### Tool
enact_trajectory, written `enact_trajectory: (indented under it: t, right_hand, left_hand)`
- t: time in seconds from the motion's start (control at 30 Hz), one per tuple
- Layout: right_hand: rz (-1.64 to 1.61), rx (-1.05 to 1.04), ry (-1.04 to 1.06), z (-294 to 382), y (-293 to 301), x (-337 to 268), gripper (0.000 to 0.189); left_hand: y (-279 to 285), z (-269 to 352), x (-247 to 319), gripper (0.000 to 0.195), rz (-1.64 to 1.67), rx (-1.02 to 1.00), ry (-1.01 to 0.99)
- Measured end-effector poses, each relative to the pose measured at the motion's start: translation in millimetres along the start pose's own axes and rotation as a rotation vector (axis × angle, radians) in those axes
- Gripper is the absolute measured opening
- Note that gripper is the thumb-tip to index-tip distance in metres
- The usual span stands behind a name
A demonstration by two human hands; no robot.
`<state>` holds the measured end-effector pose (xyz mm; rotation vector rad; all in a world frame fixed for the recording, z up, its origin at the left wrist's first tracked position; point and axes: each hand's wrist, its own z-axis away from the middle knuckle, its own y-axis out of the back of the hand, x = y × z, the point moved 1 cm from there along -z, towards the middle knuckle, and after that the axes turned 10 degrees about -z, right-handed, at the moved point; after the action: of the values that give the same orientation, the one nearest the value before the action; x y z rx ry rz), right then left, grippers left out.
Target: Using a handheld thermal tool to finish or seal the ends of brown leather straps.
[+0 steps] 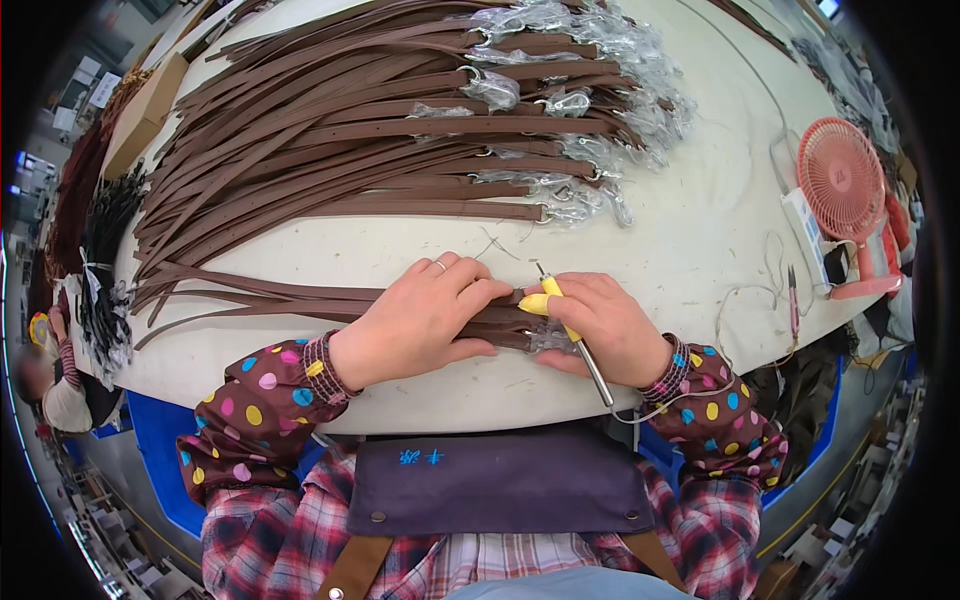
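Observation:
A small group of brown leather-like straps (315, 306) lies across the white table before me. My left hand (439, 311) rests over these straps and holds them down, its index fingertip at a strap end. In my right hand (600, 319) is a pen-shaped tool that looks like a soldering iron (589, 363), with a yellow grip, a metal shaft and a cord. Its thin tip points away from me, above the table. One digit of that hand wears a yellow cover (534, 304). Below it, clear plastic wrap (549, 336) covers the strap ends, partly hidden by my fingers.
A large pile of brown straps (337, 127) with plastic-wrapped metal clasps (570, 105) spreads farther back. On the right stand a pink fan (841, 169), a white power strip (805, 236) and a pink-handled tool (793, 300). Black straps (112, 262) lie left; a person (67, 382) sits beyond.

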<state>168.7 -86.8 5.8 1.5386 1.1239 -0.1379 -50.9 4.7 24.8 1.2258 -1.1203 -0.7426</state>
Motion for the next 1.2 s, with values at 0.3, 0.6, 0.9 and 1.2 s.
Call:
enact_trajectory:
  t: [0.3, 0.6, 0.9, 1.2]
  right_hand:
    - [-0.019, -0.071, -0.028, -1, 11, -2, 0.047]
    - [0.108, 0.391, -0.035, -5, 25, 11, 0.029]
    - [0.114, 0.378, -0.021, -5, 20, 17, 0.027]
    - [0.113, 0.401, -0.036, -1, 22, 16, 0.027]
  left_hand:
    - [6, -4, -11, 0.044, 0.062, 0.046, -0.055]
    - [17, -18, -70, 0.015, -0.214, 0.415, 0.256]
    - [16, -30, -61, 0.023, -0.174, 0.315, 0.233]
    - [28, -33, -67, 0.014, -0.16, 0.461, 0.254]
